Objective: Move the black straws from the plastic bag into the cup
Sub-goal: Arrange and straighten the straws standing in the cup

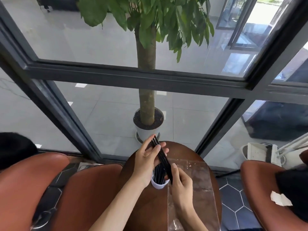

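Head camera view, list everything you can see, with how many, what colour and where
Table: one, dark brown, round, bottom centre.
Cup: one, white, on the table between the hands, black straws already inside.
Straws: a bundle, black, held slanting above the cup.
Plastic bag: one, clear, flat on the table's right side.
Chairs: several, brown, left and right of the table.
Potted tree: one, green, white pot, behind the glass.
Window frame: dark grey, across the view.
Left hand: holds the bundle's upper part.
Right hand: grips the bundle's lower end.

Cup mouth crowded with straws.
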